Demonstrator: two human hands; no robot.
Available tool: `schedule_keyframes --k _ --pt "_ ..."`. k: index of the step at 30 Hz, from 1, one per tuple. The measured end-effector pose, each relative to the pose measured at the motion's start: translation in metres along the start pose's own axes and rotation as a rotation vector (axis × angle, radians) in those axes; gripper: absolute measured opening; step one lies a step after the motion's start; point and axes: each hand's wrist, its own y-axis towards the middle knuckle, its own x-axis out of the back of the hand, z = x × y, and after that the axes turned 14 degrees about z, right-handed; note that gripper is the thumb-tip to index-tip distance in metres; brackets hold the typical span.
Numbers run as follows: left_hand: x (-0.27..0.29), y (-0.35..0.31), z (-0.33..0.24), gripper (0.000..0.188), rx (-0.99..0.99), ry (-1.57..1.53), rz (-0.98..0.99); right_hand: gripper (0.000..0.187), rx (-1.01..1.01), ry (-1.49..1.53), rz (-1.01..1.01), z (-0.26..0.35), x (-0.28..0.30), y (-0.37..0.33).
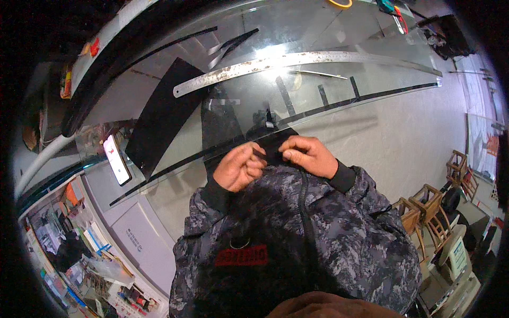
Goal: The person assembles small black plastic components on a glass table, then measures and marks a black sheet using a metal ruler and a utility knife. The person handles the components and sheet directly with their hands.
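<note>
Close to my chest, at the near edge of a glass table point(254, 100), my left hand point(241, 168) is closed, pinching a small black strip point(260, 155) between its fingertips. My right hand point(310, 156) faces it with thumb and forefinger pressed together. What that pinch holds, if anything, is lost against the dark jacket. Just beyond the hands, short black strips point(284, 95) lie on the glass. A small black piece with a pale end point(270, 124) rests nearer the edge. A long steel ruler point(307, 62) stretches across the glass behind them.
A large black sheet point(167, 114) lies to the left, beside a lit phone point(116, 160). A thin pointed tool point(323, 73) is near the ruler. Cutters point(398, 21) and yellow tape point(340, 3) sit at the far side. Wooden stools point(427, 200) stand right; cluttered shelves point(95, 238) left.
</note>
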Motion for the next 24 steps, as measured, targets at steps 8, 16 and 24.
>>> schedule_keyframes --k 8,16,24 --pt "0.058 -0.004 0.009 0.024 0.09 -0.362 -0.061 0.034 0.006 -0.009 0.012 -0.025 -0.01 0.024" --pt "0.07 0.004 0.01 0.029 0.149 -0.374 -0.079 0.043 0.007 -0.117 0.038 -0.03 -0.009 0.045" --pt "0.076 0.012 0.013 0.021 0.22 -0.371 -0.056 0.027 -0.094 0.105 0.081 -0.029 -0.004 0.056"
